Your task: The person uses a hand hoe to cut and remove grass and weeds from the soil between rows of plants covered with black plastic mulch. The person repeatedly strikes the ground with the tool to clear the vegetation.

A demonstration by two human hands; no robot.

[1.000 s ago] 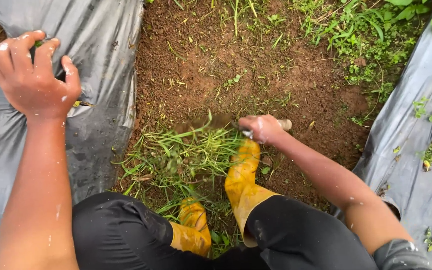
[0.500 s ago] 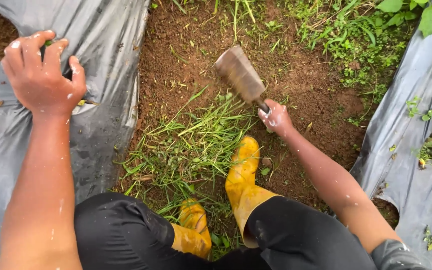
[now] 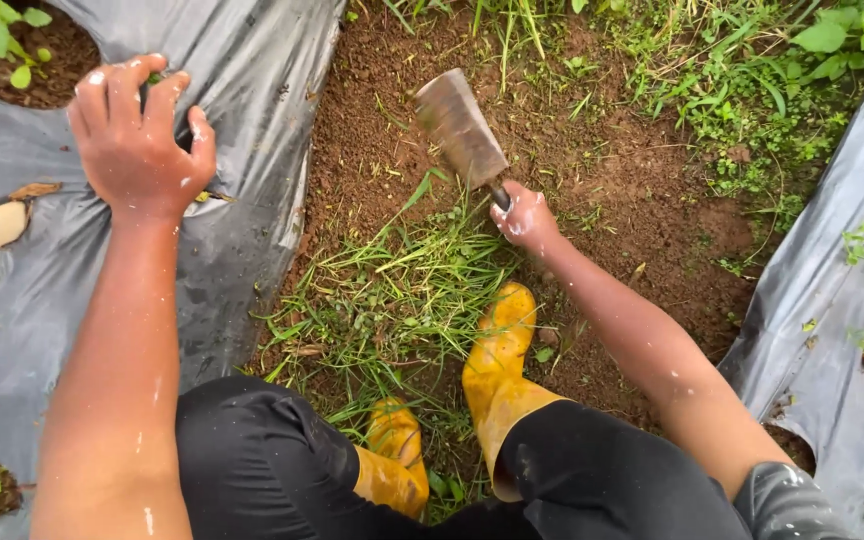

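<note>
Right hand: the right hand (image 3: 524, 217) is closing tight around the handle of a hoe (image 3: 459, 128), fingers wrapped fully on it.
Hoe: its flat, soil-coated blade is pointing up and away over the bare soil (image 3: 592, 150), just beyond a heap of cut grass (image 3: 392, 290).
Left hand: the left hand (image 3: 139, 137) is pressing down on the grey plastic sheet (image 3: 242, 120), fingers curled and pinching a fold of it.
Boots: two yellow boots (image 3: 497, 350) are standing in the cut grass, between the arms.
Surroundings: a second plastic sheet (image 3: 832, 300) is lying on the right; weeds (image 3: 752, 90) are growing beyond the soil.
</note>
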